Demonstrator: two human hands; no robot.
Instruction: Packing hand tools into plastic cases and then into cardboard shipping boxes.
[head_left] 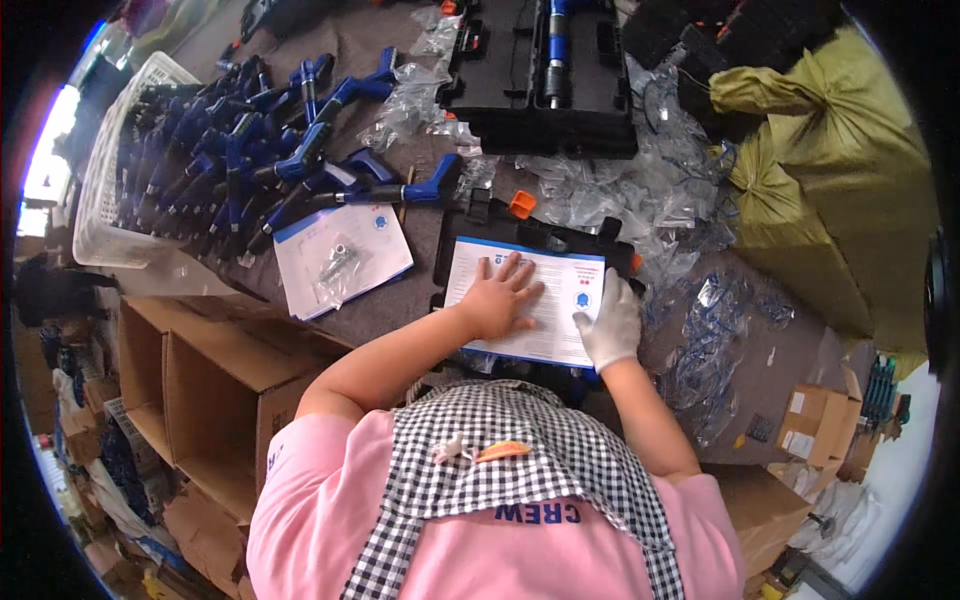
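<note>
A printed sheet (540, 315) with a blue top edge lies over a black plastic case (460, 235) in front of me. My left hand (500, 298), bare, rests flat on the sheet's left half with its fingers spread. At the sheet's right edge is my right hand (610, 325) in a white glove. Its thumb lies on the paper, apart from the other fingers, which stretch along the edge. The sheet covers most of the case, so what is inside is hidden. Just left lies a stack of similar sheets (375, 240), topped by a clear bag (338, 268) of small metal parts.
Blue and black pistol-grip tools (240, 150) fill a white plastic basket (95, 205) and spill beside it. An open black case (500, 90) holds one tool farther back. Clear plastic bags (600, 190) cover the right. Yellow-green sacks (820, 190) and cardboard boxes (215, 400) flank the table.
</note>
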